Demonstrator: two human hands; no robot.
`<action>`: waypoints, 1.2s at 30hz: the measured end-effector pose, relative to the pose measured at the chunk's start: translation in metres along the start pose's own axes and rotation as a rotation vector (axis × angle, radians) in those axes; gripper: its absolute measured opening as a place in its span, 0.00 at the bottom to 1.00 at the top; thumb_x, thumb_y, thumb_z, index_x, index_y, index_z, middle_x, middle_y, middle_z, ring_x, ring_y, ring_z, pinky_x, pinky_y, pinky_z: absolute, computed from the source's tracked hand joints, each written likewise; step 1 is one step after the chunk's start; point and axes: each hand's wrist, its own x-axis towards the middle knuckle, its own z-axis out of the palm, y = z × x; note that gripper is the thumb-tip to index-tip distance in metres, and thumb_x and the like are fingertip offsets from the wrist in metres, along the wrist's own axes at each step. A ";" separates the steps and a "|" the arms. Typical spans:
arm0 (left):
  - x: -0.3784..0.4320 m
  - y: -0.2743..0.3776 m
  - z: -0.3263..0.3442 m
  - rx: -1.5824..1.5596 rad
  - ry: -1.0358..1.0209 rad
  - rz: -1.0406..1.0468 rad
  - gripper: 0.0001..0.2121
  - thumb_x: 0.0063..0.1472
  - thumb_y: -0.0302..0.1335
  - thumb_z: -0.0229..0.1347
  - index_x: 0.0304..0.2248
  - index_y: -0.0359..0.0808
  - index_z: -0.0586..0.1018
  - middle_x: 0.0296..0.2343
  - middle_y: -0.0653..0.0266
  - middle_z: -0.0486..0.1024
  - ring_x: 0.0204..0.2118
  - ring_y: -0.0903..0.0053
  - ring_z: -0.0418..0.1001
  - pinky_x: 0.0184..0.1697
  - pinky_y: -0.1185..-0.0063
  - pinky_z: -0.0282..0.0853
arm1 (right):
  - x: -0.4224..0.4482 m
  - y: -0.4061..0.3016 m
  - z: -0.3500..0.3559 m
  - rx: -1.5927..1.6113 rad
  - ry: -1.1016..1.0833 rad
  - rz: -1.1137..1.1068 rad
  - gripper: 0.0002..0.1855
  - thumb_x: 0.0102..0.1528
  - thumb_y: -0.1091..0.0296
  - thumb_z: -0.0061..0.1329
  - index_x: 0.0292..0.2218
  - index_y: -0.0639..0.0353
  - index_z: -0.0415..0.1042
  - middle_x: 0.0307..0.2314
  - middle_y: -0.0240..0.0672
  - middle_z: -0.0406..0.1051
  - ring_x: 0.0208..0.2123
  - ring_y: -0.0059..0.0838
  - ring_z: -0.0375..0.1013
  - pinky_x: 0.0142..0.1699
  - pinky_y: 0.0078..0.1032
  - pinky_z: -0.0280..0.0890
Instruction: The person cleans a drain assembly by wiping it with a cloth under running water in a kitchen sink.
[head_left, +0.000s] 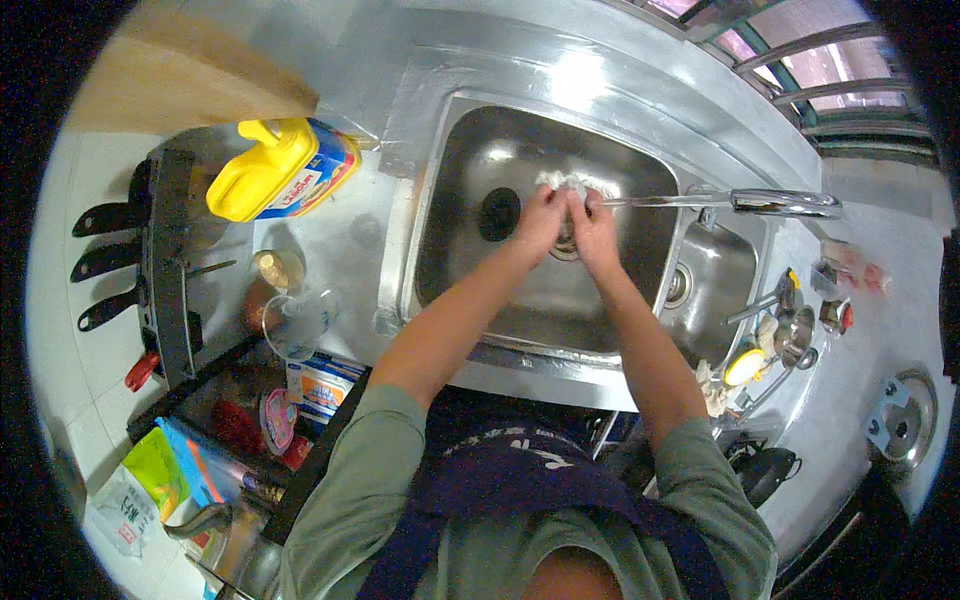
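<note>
Both my hands are together over the large stainless steel sink basin (480, 300). My left hand (541, 225) and my right hand (594, 236) are closed around a bunched white thing (574, 180), apparently a wet cloth; its far edge sticks out beyond my fingers. A chrome faucet (780, 202) reaches in from the right, its line ending at my right fingers. Partly hidden beneath my hands is the metal drain (566, 247). Left of them, a dark round patch (499, 214) shows on the basin floor; what it is cannot be made out.
A yellow jug (262, 176), a clear plastic cup (289, 330) and a rack of black-handled knives (169, 262) stand to the left. On the right are a smaller basin (712, 270), metal ladles (795, 337) and a pot lid (904, 420). Packets (322, 386) fill a black-edged tray.
</note>
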 end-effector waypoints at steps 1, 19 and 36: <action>0.004 0.000 -0.002 0.097 0.022 0.053 0.17 0.62 0.37 0.48 0.42 0.33 0.74 0.37 0.65 0.74 0.38 0.77 0.69 0.40 0.77 0.65 | -0.005 0.001 0.001 0.045 -0.052 0.061 0.22 0.57 0.53 0.43 0.39 0.69 0.69 0.28 0.48 0.71 0.28 0.44 0.70 0.38 0.33 0.64; -0.020 0.002 -0.014 0.065 -0.137 -0.204 0.23 0.63 0.47 0.44 0.48 0.39 0.70 0.42 0.65 0.71 0.39 0.77 0.69 0.39 0.78 0.65 | 0.004 0.020 0.013 0.381 -0.086 0.189 0.14 0.55 0.61 0.48 0.39 0.61 0.68 0.27 0.34 0.71 0.26 0.27 0.68 0.33 0.28 0.64; 0.011 -0.042 -0.006 -0.557 -0.138 -0.400 0.29 0.62 0.56 0.36 0.53 0.46 0.64 0.48 0.68 0.66 0.47 0.75 0.64 0.50 0.73 0.57 | -0.023 0.005 0.035 0.528 -0.156 0.207 0.08 0.57 0.66 0.44 0.38 0.58 0.68 0.30 0.25 0.68 0.34 0.19 0.65 0.41 0.18 0.59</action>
